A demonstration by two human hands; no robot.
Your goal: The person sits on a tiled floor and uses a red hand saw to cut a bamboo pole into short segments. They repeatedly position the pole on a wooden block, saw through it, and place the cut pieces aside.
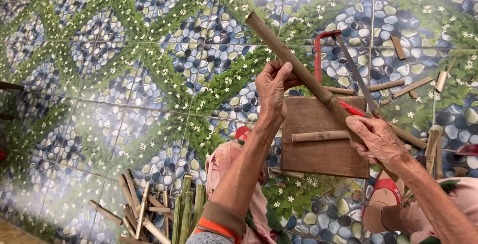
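A long bamboo stick (294, 60) slants from upper left to lower right over a brown wooden board (318, 149). My left hand (273, 87) grips the stick near its middle. My right hand (378, 139) holds the stick lower down, at the board's right edge, beside the red handle of a hacksaw (343, 60). The saw's red frame and grey blade rise behind the stick. A short bamboo piece (318, 136) lies flat on the board.
The floor is tiled with a pebble and leaf pattern (124, 74). A heap of split bamboo strips (154, 209) lies at the lower left. Cut bamboo bits (408, 87) are scattered at the right. My knees in pink cloth (224, 169) sit below the board.
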